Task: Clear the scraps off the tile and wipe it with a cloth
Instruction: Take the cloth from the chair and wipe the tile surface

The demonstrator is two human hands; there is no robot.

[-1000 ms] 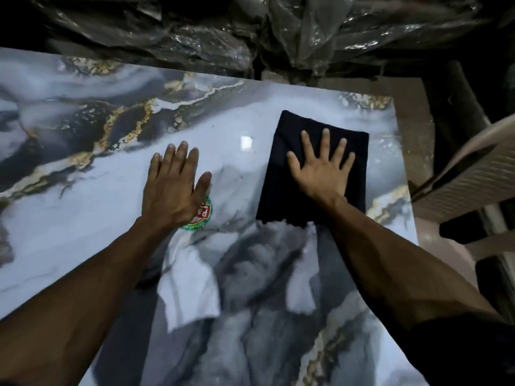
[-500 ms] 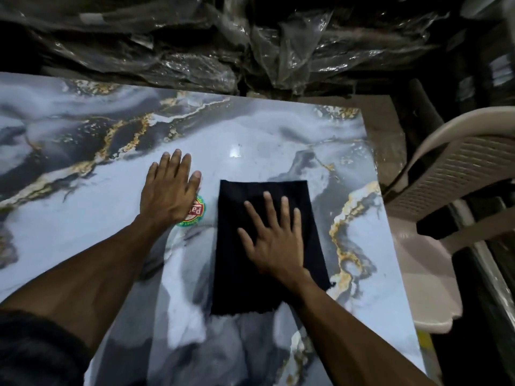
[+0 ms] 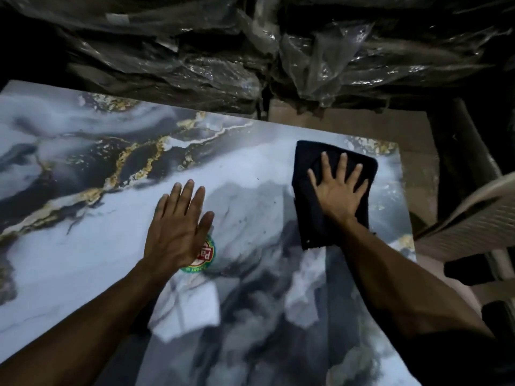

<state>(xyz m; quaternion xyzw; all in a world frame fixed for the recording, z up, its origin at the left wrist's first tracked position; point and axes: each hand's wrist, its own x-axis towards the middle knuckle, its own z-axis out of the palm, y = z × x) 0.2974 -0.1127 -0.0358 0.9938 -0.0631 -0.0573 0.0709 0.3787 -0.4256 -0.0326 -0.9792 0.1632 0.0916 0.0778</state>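
Crumpled plastic sheeting (image 3: 250,51) fills the dim background behind a large glossy marbled tile (image 3: 83,232), lying flat and looking stiff, heavy and slick. Right of it stands a pale plastic chair (image 3: 473,218). Near the tile's far right corner lies the dark cloth (image 3: 306,218) (soft, limp, best driven by a flat palm); the right hand (image 3: 338,190) presses it with fingers spread. The left hand (image 3: 178,229) rests flat, fingers together, partly covering a round sticker (image 3: 204,256). No scraps visible.
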